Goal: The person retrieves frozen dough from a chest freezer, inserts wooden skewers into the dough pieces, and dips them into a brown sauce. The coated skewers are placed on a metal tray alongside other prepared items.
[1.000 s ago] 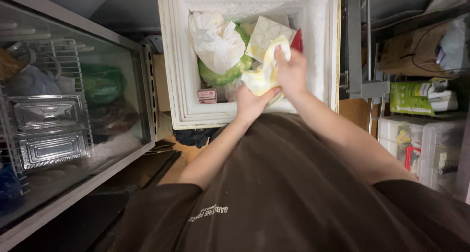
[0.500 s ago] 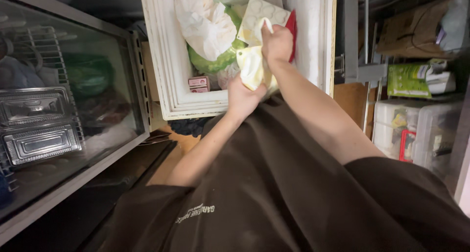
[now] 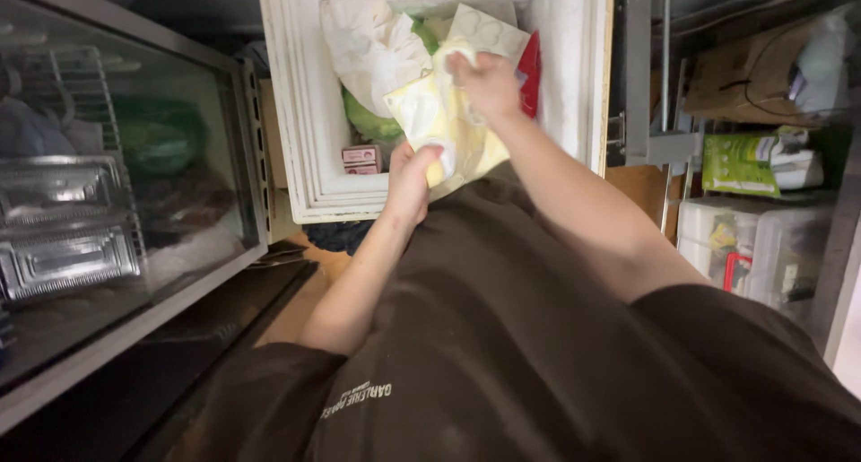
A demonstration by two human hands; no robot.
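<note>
Over the open chest freezer [image 3: 305, 112], both hands grip a yellow packet [image 3: 446, 126], long axis running from left hand [image 3: 411, 179] up to right hand [image 3: 484, 83].

The yellow bag [image 3: 448, 126] is a soft, pale plastic pack, crumpled and partly see-through, with whitish folds along its left side. It is held tilted above the front edge of the open white freezer [image 3: 300, 139], its top leaning toward the freezer's right wall. The left hand [image 3: 408, 179] grips its lower edge; the right hand [image 3: 489, 85] pinches its top.
</note>
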